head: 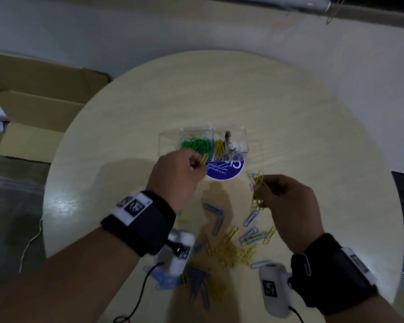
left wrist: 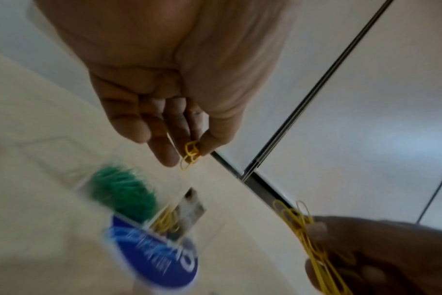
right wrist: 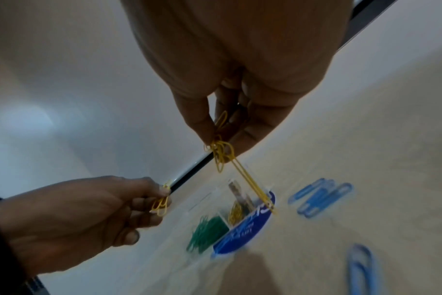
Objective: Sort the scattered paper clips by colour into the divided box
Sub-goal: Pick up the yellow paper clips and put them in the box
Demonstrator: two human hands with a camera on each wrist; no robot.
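A clear divided box (head: 240, 134) stands mid-table, with green clips (head: 196, 145) in one compartment and yellow clips (head: 219, 148) in the one to its right. My left hand (head: 196, 163) hovers just in front of the box and pinches a yellow clip (left wrist: 190, 153) between thumb and fingers. To the right, my right hand (head: 265, 190) pinches a tangled bunch of yellow clips (head: 258, 190), (right wrist: 221, 151) that dangles above the table. Loose yellow clips (head: 231, 250) and blue clips (head: 216, 217) lie scattered near me.
The box sits on a round blue sticker (head: 226, 171) on a pale round table (head: 301, 136). A cardboard box (head: 33, 117) stands on the floor at the left. A cable (head: 138, 297) runs from my left wrist camera over the table's near edge.
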